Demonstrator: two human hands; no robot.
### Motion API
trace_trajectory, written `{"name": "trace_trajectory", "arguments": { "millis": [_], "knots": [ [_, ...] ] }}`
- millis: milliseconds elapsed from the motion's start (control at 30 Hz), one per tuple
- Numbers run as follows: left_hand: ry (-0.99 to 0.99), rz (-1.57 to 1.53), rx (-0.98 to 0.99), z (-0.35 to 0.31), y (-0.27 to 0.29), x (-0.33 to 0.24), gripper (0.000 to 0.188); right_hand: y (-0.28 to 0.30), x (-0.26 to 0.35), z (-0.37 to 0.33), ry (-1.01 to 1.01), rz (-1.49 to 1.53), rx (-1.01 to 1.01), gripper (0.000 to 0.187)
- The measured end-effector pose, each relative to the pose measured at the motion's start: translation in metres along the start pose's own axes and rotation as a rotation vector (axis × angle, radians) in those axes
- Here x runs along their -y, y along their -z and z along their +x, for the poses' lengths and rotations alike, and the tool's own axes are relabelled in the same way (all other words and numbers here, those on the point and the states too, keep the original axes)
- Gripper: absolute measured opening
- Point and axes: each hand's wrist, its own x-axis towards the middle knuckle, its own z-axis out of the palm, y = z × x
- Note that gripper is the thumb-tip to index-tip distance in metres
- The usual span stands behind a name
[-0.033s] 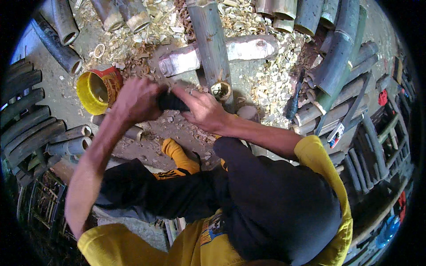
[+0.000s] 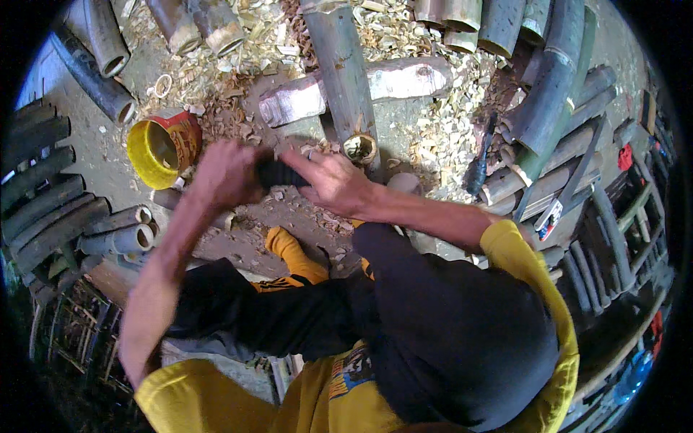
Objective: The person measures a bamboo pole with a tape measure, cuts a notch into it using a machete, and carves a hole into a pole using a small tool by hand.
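Between my two hands is a short black ribbed cylinder (image 2: 280,174), whose kind I cannot make out. My left hand (image 2: 229,173) is closed around its left end, slightly smeared by motion. The fingers of my right hand (image 2: 336,182) grip the other end, with a ring on one finger. Just beyond my right hand, a long bamboo pole (image 2: 345,86) rests across a pale, flattened log (image 2: 411,78), its open end toward me. A yellow and red tub (image 2: 148,162) lies tipped on its side near my left hand.
Wood chips (image 2: 447,137) cover the ground around the log. Bamboo tubes (image 2: 552,94) are stacked at the right, and more dark lengths (image 2: 43,173) stand at the left. A dark-handled tool (image 2: 478,169) lies beside the right stack. My foot in a yellow sock (image 2: 292,252) is below my hands.
My left hand and forearm have shifted slightly right and toward me. The right hand stays nearly in place, still on the black cylinder.
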Motion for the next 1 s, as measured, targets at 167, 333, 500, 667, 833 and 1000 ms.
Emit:
{"name": "trace_trajectory", "arguments": {
  "millis": [167,333,500,667,833,1000],
  "knots": [
    [0.343,-0.702,-0.058,-0.035,-0.095,-0.071,0.049,0.036,0.007,-0.002,0.033,-0.203,0.768,0.034],
    [0.597,-1.173,-0.574,-0.020,-0.178,-0.195,0.039,0.053,0.001,-0.012,0.324,-0.343,1.053,0.013],
    [0.577,-1.331,-0.465,-0.027,-0.172,-0.158,0.042,0.037,0.006,0.007,0.393,-0.373,0.923,0.012],
    [0.354,-0.856,-0.380,-0.039,-0.123,-0.062,0.045,0.032,-0.004,0.018,0.307,-0.219,0.558,0.032],
    [0.179,-0.254,-0.187,-0.023,-0.030,-0.022,0.037,0.026,-0.002,0.008,0.045,-0.145,0.197,0.051],
    [-0.105,0.254,-0.148,0.022,0.064,-0.041,0.013,0.031,-0.003,0.007,-0.122,0.067,-0.226,0.054]
  ]
}}
